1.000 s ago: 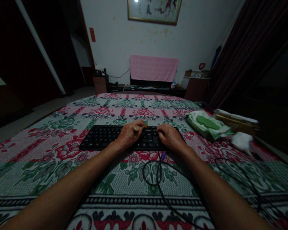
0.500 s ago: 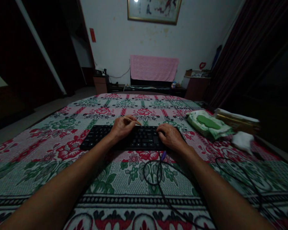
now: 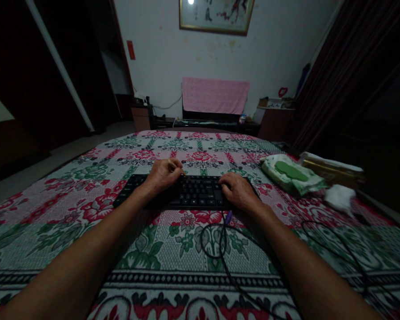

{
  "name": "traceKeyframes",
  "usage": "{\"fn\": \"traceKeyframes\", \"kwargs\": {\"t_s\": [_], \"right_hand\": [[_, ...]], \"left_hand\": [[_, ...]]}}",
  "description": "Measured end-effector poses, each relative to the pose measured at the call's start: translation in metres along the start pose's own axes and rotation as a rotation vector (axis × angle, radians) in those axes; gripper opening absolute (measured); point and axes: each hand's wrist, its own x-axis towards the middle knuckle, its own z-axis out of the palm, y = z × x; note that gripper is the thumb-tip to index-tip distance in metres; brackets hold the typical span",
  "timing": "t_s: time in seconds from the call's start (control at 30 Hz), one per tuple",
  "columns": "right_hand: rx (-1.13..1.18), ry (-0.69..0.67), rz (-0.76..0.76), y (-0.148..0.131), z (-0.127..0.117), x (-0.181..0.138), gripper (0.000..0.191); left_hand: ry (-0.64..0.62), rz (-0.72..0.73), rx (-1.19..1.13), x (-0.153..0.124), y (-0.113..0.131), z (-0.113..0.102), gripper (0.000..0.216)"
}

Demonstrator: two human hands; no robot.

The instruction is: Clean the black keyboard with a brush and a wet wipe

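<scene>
A black keyboard (image 3: 200, 192) lies crosswise on the patterned bedspread, its cable side toward me. My left hand (image 3: 165, 172) is over its left half, fingers pinched around a slim tan stick (image 3: 182, 171), pen-like in shape. The stick's tip points down and right at the far row of keys; what kind of stick it is cannot be made out. My right hand (image 3: 236, 186) grips the keyboard's right end, with bent fingers on top and the palm by the near corner. Some keys under both hands are hidden.
A black cable (image 3: 224, 258) loops in front of the keyboard, with a purple plug (image 3: 228, 217) beside it. To the right lie a green-and-white wipes pack (image 3: 290, 173), a gold box (image 3: 333, 171) and crumpled white tissue (image 3: 340, 196). A pink cloth (image 3: 216, 95) hangs at the far wall.
My left hand has moved a little left along the keyboard with the stick, whose tip now angles down more steeply. My right hand stays on the keyboard's right end.
</scene>
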Motion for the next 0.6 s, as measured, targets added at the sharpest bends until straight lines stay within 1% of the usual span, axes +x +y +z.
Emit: {"fn": "traceKeyframes", "kwargs": {"t_s": [0.07, 0.1, 0.17, 0.23, 0.27, 0.37, 0.43, 0.47, 0.6], "right_hand": [[0.002, 0.002, -0.001, 0.0003, 0.0003, -0.0001, 0.018], [0.003, 0.002, -0.002, 0.0003, 0.0003, 0.0, 0.018], [0.007, 0.004, 0.0, 0.0002, -0.0001, 0.0001, 0.018], [0.008, 0.001, 0.004, -0.0004, -0.0009, 0.0003, 0.018], [0.008, -0.002, 0.005, -0.0007, -0.0013, 0.0004, 0.019], [0.007, -0.009, 0.004, -0.0012, -0.0017, 0.0007, 0.019], [0.008, -0.01, 0.003, -0.0009, -0.0013, 0.0008, 0.019], [0.009, -0.009, 0.002, -0.0007, -0.0011, 0.0008, 0.019], [0.007, -0.002, -0.003, 0.0004, -0.0005, 0.0007, 0.019]], "left_hand": [[0.042, -0.043, -0.035, 0.0014, -0.0005, -0.0029, 0.022], [0.041, -0.079, -0.06, 0.0023, -0.0008, -0.0041, 0.023], [-0.001, -0.127, -0.076, 0.0039, -0.0012, -0.0055, 0.024], [-0.034, -0.119, -0.04, 0.0042, -0.001, -0.006, 0.022], [-0.026, -0.11, -0.02, 0.004, -0.0007, -0.0063, 0.021], [0.053, -0.079, 0.022, 0.0035, -0.0003, -0.0076, 0.022], [0.082, -0.074, 0.022, 0.0041, -0.0008, -0.0089, 0.023], [0.074, -0.081, 0.018, 0.0047, -0.0013, -0.0095, 0.023], [-0.027, -0.111, 0.02, 0.0064, -0.0036, -0.0109, 0.02]]}}
